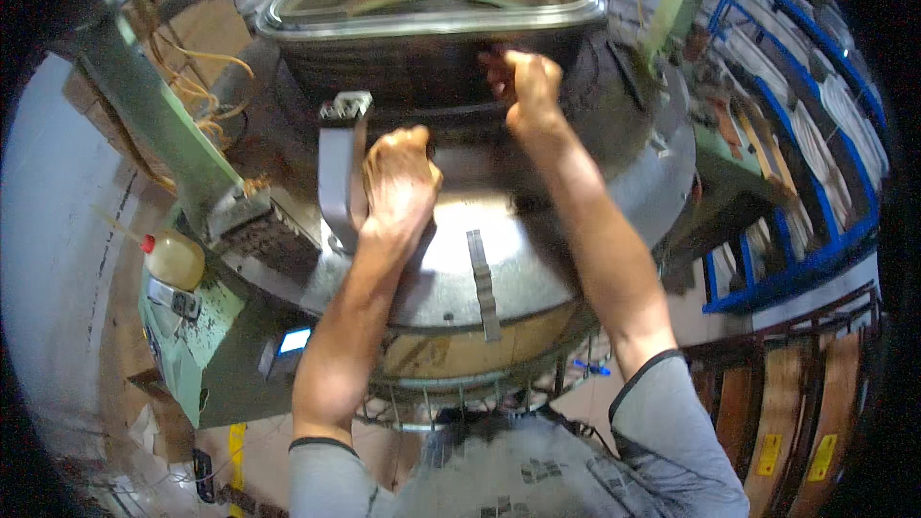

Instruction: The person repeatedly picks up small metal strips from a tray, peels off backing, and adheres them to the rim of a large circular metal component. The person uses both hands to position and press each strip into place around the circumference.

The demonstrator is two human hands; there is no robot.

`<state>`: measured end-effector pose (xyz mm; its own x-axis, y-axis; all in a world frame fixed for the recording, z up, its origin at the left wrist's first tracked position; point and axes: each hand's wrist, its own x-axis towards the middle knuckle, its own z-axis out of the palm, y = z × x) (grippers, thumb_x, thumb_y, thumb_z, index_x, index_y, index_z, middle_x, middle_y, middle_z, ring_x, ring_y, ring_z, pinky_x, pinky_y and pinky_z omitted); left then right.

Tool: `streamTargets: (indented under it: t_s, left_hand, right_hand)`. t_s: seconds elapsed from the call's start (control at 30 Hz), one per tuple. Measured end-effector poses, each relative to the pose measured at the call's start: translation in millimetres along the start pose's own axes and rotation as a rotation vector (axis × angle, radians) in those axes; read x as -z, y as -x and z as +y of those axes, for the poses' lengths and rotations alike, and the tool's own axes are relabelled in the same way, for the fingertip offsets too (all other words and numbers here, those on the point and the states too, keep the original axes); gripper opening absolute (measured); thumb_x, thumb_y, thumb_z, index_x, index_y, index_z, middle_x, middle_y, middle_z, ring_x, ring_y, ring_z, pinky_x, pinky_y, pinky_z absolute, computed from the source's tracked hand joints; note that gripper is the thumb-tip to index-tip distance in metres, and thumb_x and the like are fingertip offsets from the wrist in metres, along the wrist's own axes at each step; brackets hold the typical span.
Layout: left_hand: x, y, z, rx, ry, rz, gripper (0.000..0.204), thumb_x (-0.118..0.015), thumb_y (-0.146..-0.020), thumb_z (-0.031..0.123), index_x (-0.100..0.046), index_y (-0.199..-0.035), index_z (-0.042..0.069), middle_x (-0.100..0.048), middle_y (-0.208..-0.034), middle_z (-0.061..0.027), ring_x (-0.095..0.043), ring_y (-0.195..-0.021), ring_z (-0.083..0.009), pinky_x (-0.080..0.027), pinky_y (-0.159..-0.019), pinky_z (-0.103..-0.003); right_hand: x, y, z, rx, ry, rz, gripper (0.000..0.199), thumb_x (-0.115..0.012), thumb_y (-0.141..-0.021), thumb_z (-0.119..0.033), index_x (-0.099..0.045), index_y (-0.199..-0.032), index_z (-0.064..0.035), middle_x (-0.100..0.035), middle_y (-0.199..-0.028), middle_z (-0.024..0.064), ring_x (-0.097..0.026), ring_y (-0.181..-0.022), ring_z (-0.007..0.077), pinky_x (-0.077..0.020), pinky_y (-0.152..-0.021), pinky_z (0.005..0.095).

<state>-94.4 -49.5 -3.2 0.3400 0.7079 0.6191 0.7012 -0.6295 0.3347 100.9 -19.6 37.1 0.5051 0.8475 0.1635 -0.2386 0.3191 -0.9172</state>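
Observation:
My left hand [401,173] is closed in a fist low over the round metal table [624,201] of a machine, right beside a grey upright bracket [338,168]. Whatever its fingers hold, if anything, is hidden. Farther forward and to the right, my right hand [530,86] is raised with its fingers curled in. It is in front of the dark side wall [384,67] of a large ring-shaped drum. The fingers are blurred, and nothing I can name shows in them. A shiny metal rim [432,27] tops the drum.
Green machine posts [158,105] stand to either side. At left, a bottle with a red cap [177,262] sits on a green ledge near a small lit screen [294,341]. Blue racks [796,297] with pale rolls stand at right. A jointed metal strip [483,283] lies on the table.

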Motion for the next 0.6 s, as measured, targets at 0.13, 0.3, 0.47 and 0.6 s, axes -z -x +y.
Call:
streamTargets:
  t_s: [0.13, 0.3, 0.47, 0.6]
  left_hand:
    - [6, 1, 5, -0.001, 0.086, -0.126, 0.018, -0.062, -0.075, 0.003, -0.069, -0.091, -0.003, -0.069, -0.088, -0.0272, -0.069, -0.083, -0.0427, -0.056, -0.075, -0.048]
    - [44, 45, 24, -0.054, 0.409, -0.110, 0.027, -0.067, -0.081, 0.001, -0.071, -0.107, -0.002, -0.071, -0.094, -0.0244, -0.071, -0.083, -0.0395, -0.055, -0.075, -0.043]
    - [65, 107, 46, 0.103, 0.548, 0.037, 0.021, -0.074, -0.083, 0.000, -0.071, -0.104, -0.001, -0.074, -0.091, -0.0164, -0.072, -0.075, -0.0238, -0.055, -0.068, -0.032]
    - [67, 148, 56, 0.347, 0.717, 0.116, 0.018, -0.077, -0.083, -0.003, -0.072, -0.100, 0.000, -0.074, -0.088, -0.0087, -0.069, -0.074, -0.0105, -0.054, -0.065, -0.026]
  right_hand:
    - [47, 81, -41, 0.139, 0.472, -0.450, 0.019, -0.065, -0.096, -0.018, -0.069, -0.102, -0.0004, -0.068, -0.079, 0.0043, -0.061, -0.063, 0.0083, -0.0473, -0.056, 0.0228]
    - [85, 244, -50, -0.289, 0.738, -0.325, 0.016, -0.069, -0.093, -0.015, -0.068, -0.097, 0.0008, -0.070, -0.070, 0.0087, -0.067, -0.060, 0.0131, -0.0523, -0.055, 0.0287]
    - [65, 298, -14, -0.433, 0.389, -0.222, 0.031, -0.069, -0.091, 0.000, -0.044, -0.110, -0.0032, -0.064, -0.091, 0.0076, -0.071, -0.072, 0.0165, -0.0593, -0.059, 0.0255]
    - [51, 299, 3, -0.439, 0.072, -0.137, 0.029, -0.070, -0.091, 0.001, -0.042, -0.095, -0.0053, -0.063, -0.085, 0.0070, -0.073, -0.073, 0.0186, -0.0613, -0.058, 0.0271]
